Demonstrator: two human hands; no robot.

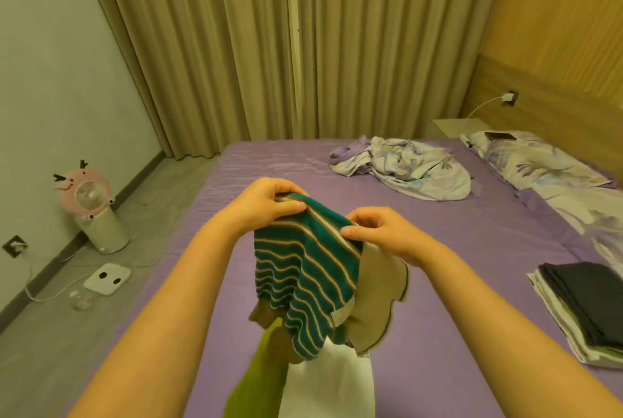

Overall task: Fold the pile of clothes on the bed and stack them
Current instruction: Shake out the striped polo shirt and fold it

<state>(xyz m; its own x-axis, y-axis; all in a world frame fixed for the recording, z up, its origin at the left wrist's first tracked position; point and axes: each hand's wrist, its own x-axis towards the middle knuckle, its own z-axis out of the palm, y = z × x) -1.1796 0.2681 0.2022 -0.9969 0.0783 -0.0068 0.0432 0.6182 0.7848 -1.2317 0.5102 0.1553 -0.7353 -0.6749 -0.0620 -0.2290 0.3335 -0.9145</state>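
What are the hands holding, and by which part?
Both the left hand and right hand pinch the green striped garment along its top edge.

Bedroom surroundings, floor and far wall

A pink fan (88,198) (with little antlers) stands on the floor by the left wall, a white scale (107,278) near it; beige curtains (269,46) hang behind the bed, and a phone (500,136) lies on the floral pillow (536,161) at the bed's right edge.

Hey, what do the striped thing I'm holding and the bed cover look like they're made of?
Striped garment: looks like soft knit fabric, matte teal with cream stripes; it drapes limply from the left hand and right hand. Purple bed sheet: probably smooth woven cloth with a slight sheen, showing fine wrinkles. Exact fibres can't be told.
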